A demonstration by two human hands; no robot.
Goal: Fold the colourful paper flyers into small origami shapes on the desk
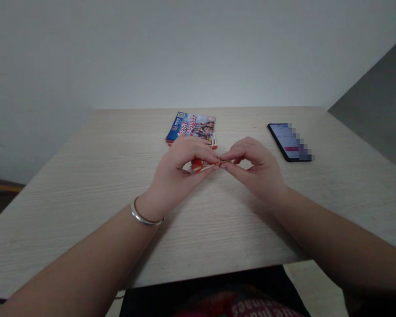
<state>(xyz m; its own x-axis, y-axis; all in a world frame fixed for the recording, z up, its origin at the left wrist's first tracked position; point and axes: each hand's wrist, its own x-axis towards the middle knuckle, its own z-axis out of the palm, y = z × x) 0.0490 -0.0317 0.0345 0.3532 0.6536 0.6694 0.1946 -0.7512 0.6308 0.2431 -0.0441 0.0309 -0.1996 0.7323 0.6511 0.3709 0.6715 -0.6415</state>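
Both hands pinch a folded piece of red-orange printed paper (198, 165) between thumb and fingers, held above the table. My left hand (174, 169) is closed on its left part, and the paper's orange side shows through the gap between thumb and index finger. Fingertip to fingertip with it, my right hand (259, 169) closes on the right end, which the fingers mostly cover. Just behind my left hand lies a stack of colourful printed leaflets (191, 124), the top one blue with white and red lettering and pictured people.
A black smartphone (285, 143) with a lit screen lies at the right; part of it is pixelated. The pale wooden table (119, 149) meets a white wall (198, 53) at the back. Its front edge runs close to my lap.
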